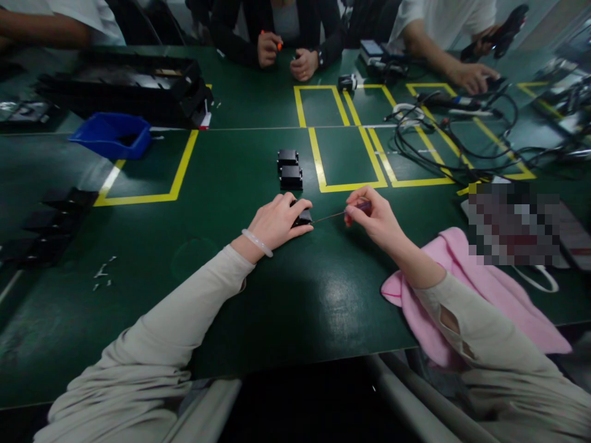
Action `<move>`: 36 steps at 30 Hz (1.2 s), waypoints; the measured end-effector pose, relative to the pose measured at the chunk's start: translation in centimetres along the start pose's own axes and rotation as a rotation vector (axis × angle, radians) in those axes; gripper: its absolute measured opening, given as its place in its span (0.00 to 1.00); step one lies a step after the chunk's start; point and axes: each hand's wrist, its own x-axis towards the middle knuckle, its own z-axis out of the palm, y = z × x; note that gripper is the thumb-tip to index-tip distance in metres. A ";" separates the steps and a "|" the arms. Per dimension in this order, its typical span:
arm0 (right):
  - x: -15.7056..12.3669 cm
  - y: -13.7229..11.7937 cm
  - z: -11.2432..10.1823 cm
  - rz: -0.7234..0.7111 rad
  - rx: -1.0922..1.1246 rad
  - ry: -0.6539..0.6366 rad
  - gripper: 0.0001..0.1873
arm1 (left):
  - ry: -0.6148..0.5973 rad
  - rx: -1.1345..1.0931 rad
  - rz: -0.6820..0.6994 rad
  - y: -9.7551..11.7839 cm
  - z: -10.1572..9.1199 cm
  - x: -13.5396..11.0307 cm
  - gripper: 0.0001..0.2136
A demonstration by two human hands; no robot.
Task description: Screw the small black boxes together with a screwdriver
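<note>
Lying rumpled near the front edge of the green table [323,320], a pink cloth [489,295] sits partly under the right forearm. Over on the left, a few small white pieces [102,269] are scattered. The left hand [274,221], a pale bracelet [257,242] round its wrist, is curled low over a small black block [303,217] on the tabletop, thumb and index finger closed about it and covering much of it. The right hand [372,215] has its fingers closed round the dark handle of a slim tool [330,216], whose thin shaft points left, its tip at the block's right side; whether it touches, I cannot tell. Just beyond the left hand stand two black blocks [290,168], one behind the other. To their right, yellow tape [353,186] marks out rectangles, with black cables [415,147] looping across some of them. Farther left are a blue tray [113,135] and, behind it, a long black bin [124,92]. Across the table, a co-worker in a dark jacket [235,34] holds something orange [279,45].
</note>
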 end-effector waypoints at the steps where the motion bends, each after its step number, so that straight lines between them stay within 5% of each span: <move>1: 0.0 0.0 0.0 -0.004 -0.015 0.002 0.12 | 0.000 0.000 0.000 0.0 0.0 0.0 0.22; 36: 0.0 0.5 0.3 -0.059 -0.024 0.049 0.16 | -0.002 0.003 0.000 0.0 0.0 0.0 0.22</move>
